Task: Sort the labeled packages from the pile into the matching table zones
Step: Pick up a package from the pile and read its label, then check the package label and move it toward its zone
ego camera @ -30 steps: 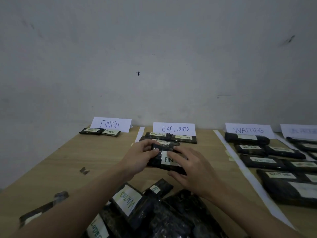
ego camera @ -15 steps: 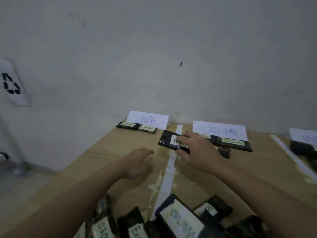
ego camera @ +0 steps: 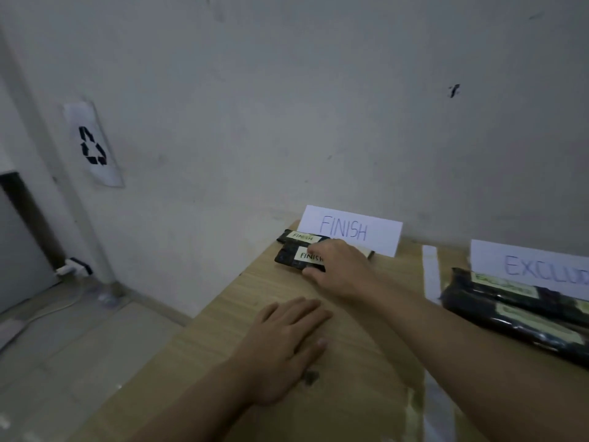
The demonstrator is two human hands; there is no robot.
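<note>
Head view showed our left hand (ego camera: 288, 338) nearest us, at about six o'clock, lying flat on the wooden table (ego camera: 229, 317) with fingers straight and holding nothing. Beyond it, toward twelve o'clock, our right hand (ego camera: 339, 267) reached out with its fingers curled over the right end of a dark package labelled FINISH (ego camera: 298, 258). That package lay on the table just in front of the white FINISH sign (ego camera: 350, 229), and whether we were gripping it or only steadying it we could not tell for sure.

Another FINISH package (ego camera: 299, 237) lay just behind it at eleven o'clock, touching or nearly so. At three o'clock, past a strip of white tape (ego camera: 431, 272), two long dark packages (ego camera: 516, 311) sat below the EXCLUDED sign (ego camera: 535, 264).

We judged this package all but delivered to its zone, with only the letting go left. Both visible zones already held packages, so some sorting was done. The pile lay out of sight, so we could not say how much remained.

Farther off, a scuffed pale wall (ego camera: 287, 106) rose behind the table. At nine o'clock hung a paper with a recycling symbol (ego camera: 92, 148), and below it, on the tiled floor (ego camera: 63, 339), a plug and cable (ego camera: 71, 269).
</note>
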